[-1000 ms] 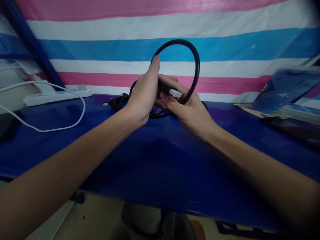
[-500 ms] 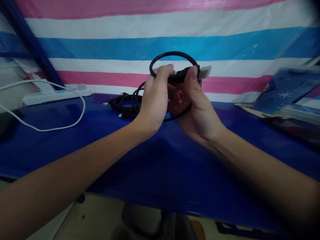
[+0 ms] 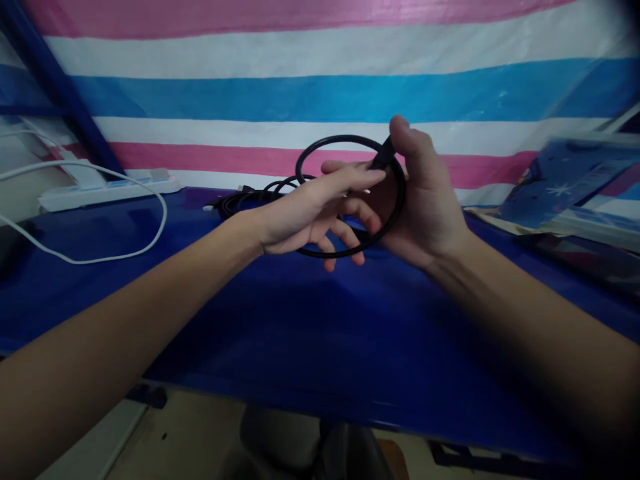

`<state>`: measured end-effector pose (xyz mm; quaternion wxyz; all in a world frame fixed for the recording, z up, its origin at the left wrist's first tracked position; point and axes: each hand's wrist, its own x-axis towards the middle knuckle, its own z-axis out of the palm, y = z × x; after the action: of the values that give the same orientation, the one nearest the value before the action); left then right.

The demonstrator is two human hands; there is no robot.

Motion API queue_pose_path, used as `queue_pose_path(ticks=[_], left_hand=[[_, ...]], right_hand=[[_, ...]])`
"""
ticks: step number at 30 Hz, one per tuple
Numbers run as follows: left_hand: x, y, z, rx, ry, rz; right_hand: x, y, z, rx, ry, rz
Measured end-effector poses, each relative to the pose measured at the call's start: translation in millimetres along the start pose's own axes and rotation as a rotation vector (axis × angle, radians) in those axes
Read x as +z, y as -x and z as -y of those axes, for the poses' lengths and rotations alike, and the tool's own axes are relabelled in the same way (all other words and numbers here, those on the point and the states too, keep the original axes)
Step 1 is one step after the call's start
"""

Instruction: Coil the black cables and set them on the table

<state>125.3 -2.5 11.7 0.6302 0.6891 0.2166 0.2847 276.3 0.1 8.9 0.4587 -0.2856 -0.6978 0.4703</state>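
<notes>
A black cable (image 3: 345, 139) with a flat metal-ended plug is coiled into a loop above the table. Its black plug (image 3: 384, 155) slants upward, and the metal tip is hidden behind my right thumb. My right hand (image 3: 430, 193) is closed on the plug and on the loop's right side. From the left, my left hand (image 3: 315, 210) reaches across the loop, thumb and forefinger pinching at the plug's lower end. Its other fingers curl loosely inside and under the loop. Behind my left wrist, a pile of more black cables (image 3: 240, 200) lies on the table.
The blue table (image 3: 300, 333) carries a white power strip (image 3: 110, 191) at back left. A white cord (image 3: 120, 257) curves in front of it. A dark object (image 3: 15, 250) sits at the left edge. Blue printed packaging (image 3: 565, 187) stands at right, before a striped sheet (image 3: 300, 97).
The plug has tilted upward and its metal tip has gone out of sight behind my right thumb. My left hand has turned flatter, its fingers now showing through the loop, which sits slightly lower.
</notes>
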Motion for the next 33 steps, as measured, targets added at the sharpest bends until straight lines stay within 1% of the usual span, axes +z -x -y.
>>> queue_pose_path(ticks=[3,5,7,9,11,13,14,15,17,19,20,21,22,23,25,27,28,30,33], left_hand=[[-10.8,4,0,0.026,0.041,0.102],[-18.9,7,-3,0.025,0.062,0.192],[-25.0,9,-6,-0.012,0.053,0.242],[-27.2,10,-7,-0.061,-0.007,0.229],[-25.1,8,-6,-0.091,-0.082,0.188],[-20.1,4,-4,-0.084,-0.179,0.104],[-17.3,2,-2,-0.057,-0.248,0.034],[-14.8,0,0,-0.017,-0.338,-0.052],[-11.5,-3,2,0.098,-0.566,-0.275],[-10.6,-3,3,0.205,-0.802,-0.498],[-10.8,-3,3,0.248,-0.909,-0.58],[-11.1,-2,3,0.291,-1.008,-0.631],[-11.5,-1,3,0.338,-1.101,-0.641],[-11.7,0,2,0.386,-1.189,-0.609],[-12.3,2,-1,0.486,-1.354,-0.474],[-13.5,4,-5,0.544,-1.457,-0.355],[-14.6,5,-7,0.55,-1.485,-0.324],[-17.6,6,-11,0.544,-1.502,-0.302],[-22.4,7,-12,0.52,-1.452,-0.295]], right_hand=[[0,2,4,0.056,-0.181,-0.023],[-1,3,6,0.06,-0.201,-0.006],[-2,4,6,0.091,-0.2,0.048],[-4,2,4,0.12,-0.204,0.109],[-7,0,2,0.11,-0.208,0.129],[-11,-4,0,0.078,-0.198,0.104],[-13,-5,-1,0.069,-0.183,0.087],[-15,-7,-2,0.067,-0.164,0.071],[-17,-9,-5,0.079,-0.119,0.038],[-15,-10,-10,0.08,-0.089,0.004],[-13,-9,-13,0.079,-0.087,-0.004],[-10,-9,-15,0.085,-0.096,0.001],[-7,-8,-18,0.099,-0.114,0.019],[-4,-7,-20,0.122,-0.135,0.046],[1,-5,-21,0.182,-0.171,0.1],[3,-3,-21,0.236,-0.185,0.138],[3,-2,-20,0.255,-0.187,0.151],[1,-2,-19,0.278,-0.19,0.169],[-2,-2,-20,0.289,-0.164,0.177]])
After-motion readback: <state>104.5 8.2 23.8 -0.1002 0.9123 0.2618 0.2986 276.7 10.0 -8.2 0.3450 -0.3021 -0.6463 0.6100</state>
